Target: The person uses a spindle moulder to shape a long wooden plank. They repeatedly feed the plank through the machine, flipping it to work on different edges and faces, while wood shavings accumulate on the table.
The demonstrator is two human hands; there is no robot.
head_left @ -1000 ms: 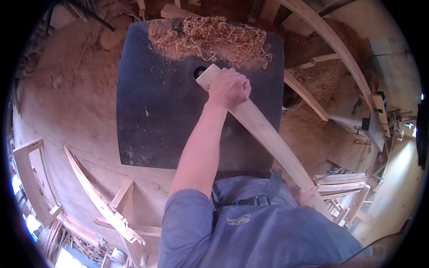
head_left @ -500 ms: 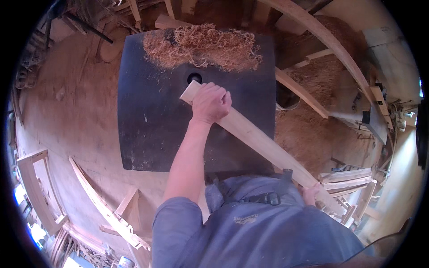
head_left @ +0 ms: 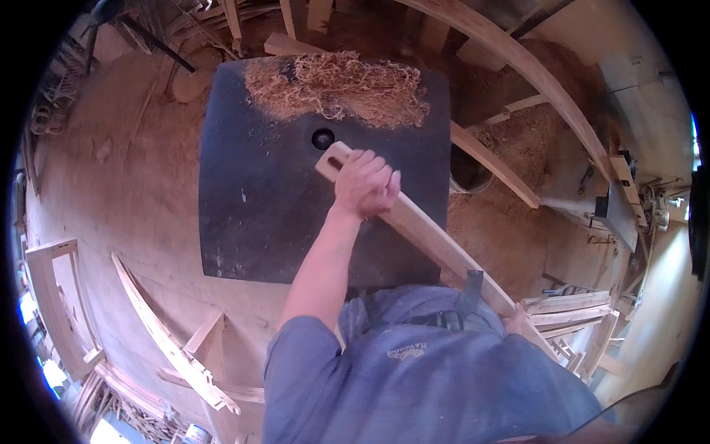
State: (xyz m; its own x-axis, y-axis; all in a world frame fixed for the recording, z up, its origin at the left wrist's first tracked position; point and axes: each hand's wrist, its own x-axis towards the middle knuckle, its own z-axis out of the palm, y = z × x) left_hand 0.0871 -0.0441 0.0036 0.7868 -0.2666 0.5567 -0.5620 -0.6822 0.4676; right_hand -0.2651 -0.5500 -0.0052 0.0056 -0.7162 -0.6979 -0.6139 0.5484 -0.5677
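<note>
A long pale wooden board [head_left: 436, 244] slants from the middle of a dark flat machine table [head_left: 259, 214] down to my right side. My left hand [head_left: 366, 183] is closed around it close to its far end, where an oblong slot is cut. That end lies just beside a round black opening [head_left: 323, 139] in the tabletop, which has something round in it. Beside my waist, my right hand [head_left: 515, 322] is closed on the lower part of the board, and most of that hand is hidden behind the wood.
Curly wood shavings [head_left: 347, 89] are heaped along the table's far edge. A curved timber [head_left: 518, 59] arches over the far right. Stacked wooden pieces [head_left: 566, 307] stand to my right. Another curved timber [head_left: 166, 333] and a wooden frame [head_left: 59, 311] stand at left.
The board's far end has shifted right and slightly nearer, away from the opening. The board has been turned in my hands, so the slot now shows.
</note>
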